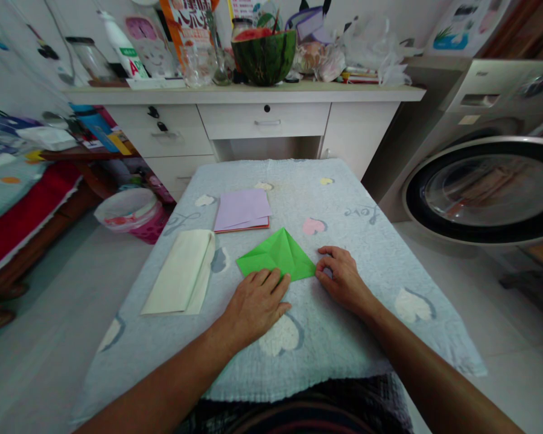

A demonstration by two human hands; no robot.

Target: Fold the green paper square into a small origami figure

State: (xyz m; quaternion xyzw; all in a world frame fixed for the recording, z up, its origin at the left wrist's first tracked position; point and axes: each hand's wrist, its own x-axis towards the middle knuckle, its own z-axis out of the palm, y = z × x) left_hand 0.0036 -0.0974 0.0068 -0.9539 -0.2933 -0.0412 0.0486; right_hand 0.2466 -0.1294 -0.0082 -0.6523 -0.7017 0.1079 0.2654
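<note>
A folded green paper (278, 253) lies flat on the pale blue cloth-covered table (366, 241) in front of me. My left hand (256, 301) rests palm down on the paper's near edge, fingers stretched out flat. My right hand (341, 276) sits at the paper's right corner, with thumb and fingers curled and pinching that tip. Both forearms reach in from the bottom of the view.
A stack of lilac and red paper sheets (242, 210) lies behind the green one. A cream folded envelope (182, 272) lies to the left. A white desk (262, 114) with a halved watermelon (265, 54) stands behind, a washing machine (484, 181) at right, a pink bin (129, 212) at left.
</note>
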